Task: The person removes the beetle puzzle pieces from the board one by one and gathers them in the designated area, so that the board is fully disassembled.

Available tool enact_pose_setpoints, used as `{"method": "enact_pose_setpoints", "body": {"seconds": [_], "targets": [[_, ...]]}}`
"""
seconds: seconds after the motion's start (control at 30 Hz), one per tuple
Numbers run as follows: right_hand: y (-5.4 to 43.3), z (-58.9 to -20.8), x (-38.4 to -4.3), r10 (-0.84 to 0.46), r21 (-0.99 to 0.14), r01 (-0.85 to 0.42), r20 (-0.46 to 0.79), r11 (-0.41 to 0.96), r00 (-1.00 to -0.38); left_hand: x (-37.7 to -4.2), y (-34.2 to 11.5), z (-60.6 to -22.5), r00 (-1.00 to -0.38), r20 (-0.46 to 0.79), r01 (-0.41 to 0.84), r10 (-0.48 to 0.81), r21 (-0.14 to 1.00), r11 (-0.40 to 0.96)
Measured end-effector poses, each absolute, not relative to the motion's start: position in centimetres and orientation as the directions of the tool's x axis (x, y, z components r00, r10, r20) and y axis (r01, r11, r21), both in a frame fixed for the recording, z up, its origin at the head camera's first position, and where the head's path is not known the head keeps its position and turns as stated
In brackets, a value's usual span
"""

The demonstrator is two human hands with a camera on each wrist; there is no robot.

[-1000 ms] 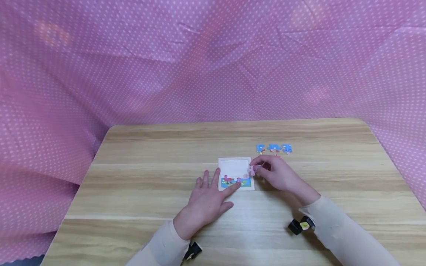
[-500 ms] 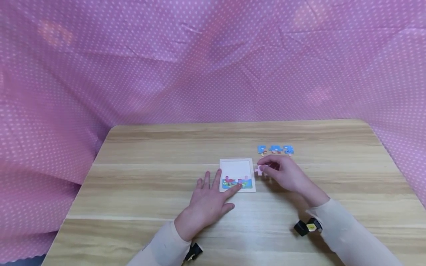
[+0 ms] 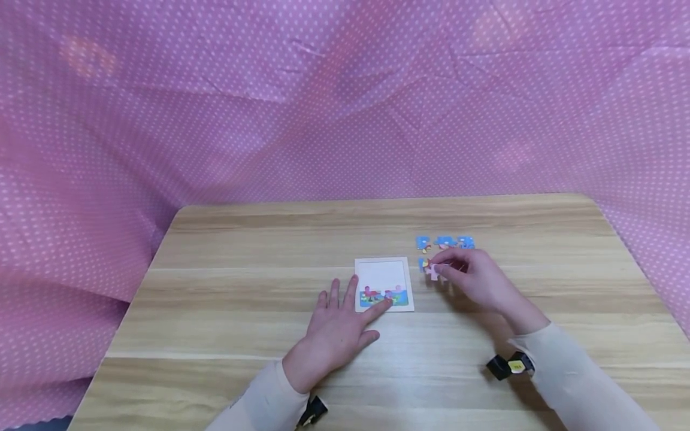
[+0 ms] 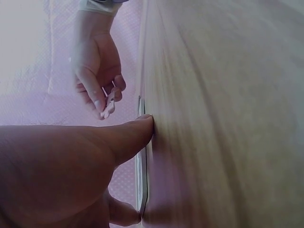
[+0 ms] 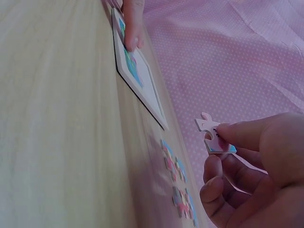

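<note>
Between thumb and fingers of my right hand (image 3: 482, 284) is a pink jigsaw piece (image 5: 219, 141) with a blue-green edge, held above the table in the right wrist view. My left hand (image 3: 335, 332) lies with spread, straight fingers on the left and lower part of a white puzzle tray (image 3: 381, 274). Along the tray's bottom, a joined strip of colourful pieces (image 3: 399, 297) shows; its upper area is bare white. One left fingertip rests on this strip. In the left wrist view the thumb touches the table beside the tray.
Several loose blue-topped jigsaw pieces (image 3: 446, 241) lie in a row behind my right hand. Another loose piece (image 3: 422, 264) sits just right of the tray, partly hidden. Pink dotted cloth (image 3: 345, 120) hangs behind the wooden table (image 3: 242, 287).
My right hand has moved right, away from the tray's right edge, with the pink jigsaw piece still pinched. The left hand stays on the tray.
</note>
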State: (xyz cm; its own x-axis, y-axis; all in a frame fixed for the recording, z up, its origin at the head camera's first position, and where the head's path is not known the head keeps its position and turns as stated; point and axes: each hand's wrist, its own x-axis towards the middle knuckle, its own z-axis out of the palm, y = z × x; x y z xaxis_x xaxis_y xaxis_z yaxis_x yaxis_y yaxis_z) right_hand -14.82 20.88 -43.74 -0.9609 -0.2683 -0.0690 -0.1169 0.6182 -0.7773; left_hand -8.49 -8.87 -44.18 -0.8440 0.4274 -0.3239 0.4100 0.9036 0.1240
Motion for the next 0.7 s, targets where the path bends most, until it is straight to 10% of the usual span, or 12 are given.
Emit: {"method": "enact_pose_setpoints", "body": {"seconds": [0.7], "targets": [[24.6,-43.4,-15.3,-0.206,-0.754,-0.056,-0.107,0.654,-0.973,-8.5,-8.8,-43.8,-0.84,-0.326,0.418,0.434,0.122,0.9]]}}
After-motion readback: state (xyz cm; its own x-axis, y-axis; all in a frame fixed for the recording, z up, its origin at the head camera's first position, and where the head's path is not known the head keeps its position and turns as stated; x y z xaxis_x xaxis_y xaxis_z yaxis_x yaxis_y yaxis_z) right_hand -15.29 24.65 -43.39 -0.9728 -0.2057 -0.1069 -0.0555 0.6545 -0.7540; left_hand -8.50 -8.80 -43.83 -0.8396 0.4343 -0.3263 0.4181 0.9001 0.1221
